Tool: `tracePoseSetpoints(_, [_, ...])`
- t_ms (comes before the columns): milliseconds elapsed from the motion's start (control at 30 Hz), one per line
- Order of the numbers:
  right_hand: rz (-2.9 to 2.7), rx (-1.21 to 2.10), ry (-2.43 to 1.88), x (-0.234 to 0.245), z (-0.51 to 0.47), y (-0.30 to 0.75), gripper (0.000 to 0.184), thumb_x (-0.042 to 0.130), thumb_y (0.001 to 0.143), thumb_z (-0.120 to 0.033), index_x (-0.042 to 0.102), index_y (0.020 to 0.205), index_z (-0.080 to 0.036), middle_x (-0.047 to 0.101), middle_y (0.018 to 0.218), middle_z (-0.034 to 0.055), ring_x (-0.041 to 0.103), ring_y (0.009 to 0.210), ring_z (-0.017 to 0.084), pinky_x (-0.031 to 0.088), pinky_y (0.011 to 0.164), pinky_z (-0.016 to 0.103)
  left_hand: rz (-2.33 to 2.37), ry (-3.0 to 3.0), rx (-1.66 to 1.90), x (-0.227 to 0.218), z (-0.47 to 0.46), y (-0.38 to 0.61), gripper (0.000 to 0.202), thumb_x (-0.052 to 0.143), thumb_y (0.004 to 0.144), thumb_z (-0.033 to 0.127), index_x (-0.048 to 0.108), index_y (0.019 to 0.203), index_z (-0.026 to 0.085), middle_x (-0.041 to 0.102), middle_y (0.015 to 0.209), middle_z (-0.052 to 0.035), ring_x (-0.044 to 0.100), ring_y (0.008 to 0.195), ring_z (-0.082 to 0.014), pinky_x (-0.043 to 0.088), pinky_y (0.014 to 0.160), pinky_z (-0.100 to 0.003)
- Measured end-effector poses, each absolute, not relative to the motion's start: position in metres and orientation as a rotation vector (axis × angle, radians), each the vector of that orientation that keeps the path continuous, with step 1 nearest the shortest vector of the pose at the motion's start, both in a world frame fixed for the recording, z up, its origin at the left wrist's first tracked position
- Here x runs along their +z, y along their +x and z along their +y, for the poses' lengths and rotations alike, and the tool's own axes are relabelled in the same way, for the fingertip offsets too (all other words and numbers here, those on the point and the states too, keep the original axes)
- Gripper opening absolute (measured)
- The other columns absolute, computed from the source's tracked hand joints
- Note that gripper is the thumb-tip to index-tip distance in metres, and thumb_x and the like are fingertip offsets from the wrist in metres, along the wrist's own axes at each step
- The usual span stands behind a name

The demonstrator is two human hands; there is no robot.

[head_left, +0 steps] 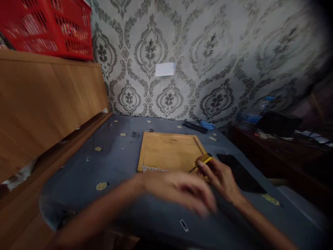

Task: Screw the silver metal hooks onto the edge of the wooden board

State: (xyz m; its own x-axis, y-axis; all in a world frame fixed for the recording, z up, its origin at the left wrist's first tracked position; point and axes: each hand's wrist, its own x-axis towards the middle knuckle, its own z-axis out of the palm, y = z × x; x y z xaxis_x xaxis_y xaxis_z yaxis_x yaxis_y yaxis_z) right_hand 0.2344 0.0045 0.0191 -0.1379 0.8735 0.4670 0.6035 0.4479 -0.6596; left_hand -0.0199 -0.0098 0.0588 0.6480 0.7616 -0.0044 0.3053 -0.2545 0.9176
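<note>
My right hand point(221, 178) is closed around a screwdriver point(207, 158) with a yellow and black handle. Its thin shaft points down and left, over the right near corner of a wooden framed board point(169, 151). The board lies flat on the table. A silvery strip point(153, 169) runs along the board's near edge, partly hidden behind my left arm. My left hand point(179, 191) hangs in front of that edge, smeared by motion, with its fingers curving down to the right. Whether it holds anything cannot be made out.
A dark flat slab point(240, 173) lies right of the board. Behind are a black oblong object point(195, 127) and a blue cloth point(207, 125). A wooden cabinet point(52, 100) carrying a red basket point(70, 31) borders the left. A bottle point(256, 113) stands at right.
</note>
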Motion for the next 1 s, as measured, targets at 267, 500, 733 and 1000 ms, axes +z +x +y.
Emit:
tracePoseSetpoints(267, [-1.806,0.470,-1.269,0.014,0.008,0.241,0.049,0.049,0.090,-0.064,0.065,0.078,-0.020,0.067,0.064,0.0058,0.065,0.058,0.019,0.052,0.050,0.029,1.897,1.850,0.613,0.028,0.113,-0.132,0.036,0.062,0.095,0.035,0.058,0.126,0.017,0.060,0.127,-0.0105,0.063,0.108,-0.0251,0.055,0.090,-0.047])
tracePoseSetpoints(500, [-1.782,0.413,-1.212,0.006,0.010,0.248,0.041,0.053,0.092,-0.058,0.066,0.077,-0.021,0.067,0.061,0.0041,0.065,0.054,0.018,0.052,0.047,0.027,2.145,1.962,0.453,-0.008,0.134,-0.144,0.033,0.062,0.095,0.034,0.060,0.122,0.017,0.062,0.123,-0.0097,0.064,0.105,-0.0237,0.056,0.088,-0.045])
tracePoseSetpoints(733, [-1.756,0.486,-1.132,0.005,0.005,0.249,0.031,0.055,0.095,-0.047,0.064,0.085,-0.019,0.067,0.066,0.0020,0.065,0.058,0.015,0.053,0.053,0.026,2.231,2.102,0.264,-0.007,0.128,-0.141,0.027,0.062,0.095,0.035,0.063,0.114,0.016,0.065,0.117,-0.0084,0.064,0.105,-0.0235,0.053,0.091,-0.046])
tracePoseSetpoints(1000, [-1.722,0.553,-1.117,0.000,0.006,0.250,0.022,0.056,0.097,-0.040,0.061,0.092,-0.018,0.066,0.065,-0.0016,0.066,0.060,0.013,0.052,0.059,0.026,2.186,2.279,0.165,0.005,0.118,-0.127,0.025,0.039,0.096,0.030,0.061,0.096,0.017,0.065,0.110,-0.0103,0.062,0.109,-0.0364,0.052,0.089,-0.052])
